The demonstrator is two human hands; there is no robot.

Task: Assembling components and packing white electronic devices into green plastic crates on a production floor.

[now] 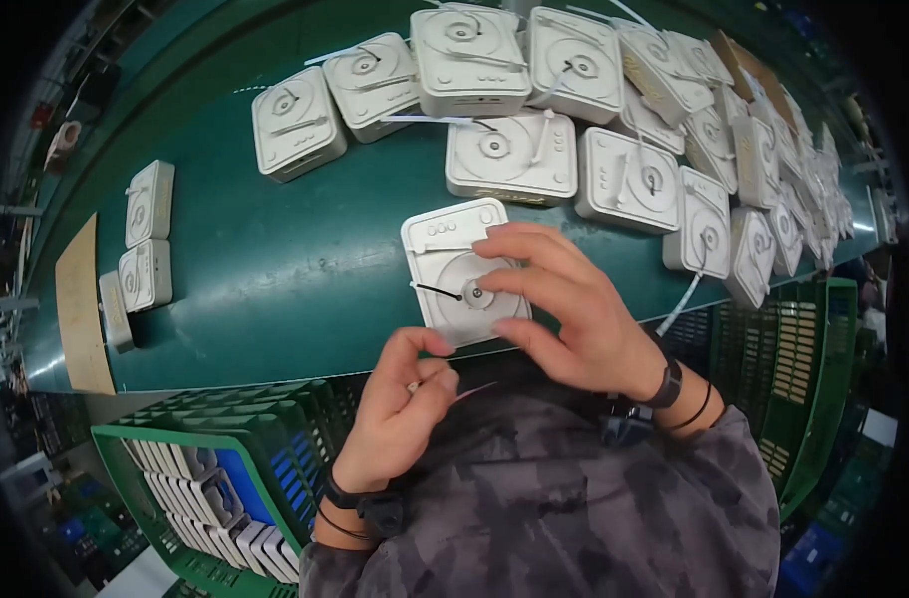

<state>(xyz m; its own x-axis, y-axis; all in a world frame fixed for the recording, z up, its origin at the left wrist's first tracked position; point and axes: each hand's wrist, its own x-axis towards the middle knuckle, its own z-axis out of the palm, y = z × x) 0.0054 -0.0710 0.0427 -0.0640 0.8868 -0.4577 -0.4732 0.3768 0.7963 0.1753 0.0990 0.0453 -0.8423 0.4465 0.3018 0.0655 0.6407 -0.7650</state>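
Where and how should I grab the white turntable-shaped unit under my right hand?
Probably by its left and right edges, reaching from the near side: the boxy unit faces up, with a slim arm and black wire on top.

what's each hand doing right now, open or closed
Left hand: closed, fingers curled; what it holds, if anything, can't be told.
Right hand: open, fingers spread over the white turntable-shaped unit.

Soft glare on the tabletop (275, 261) — edges dark, strongly bent.
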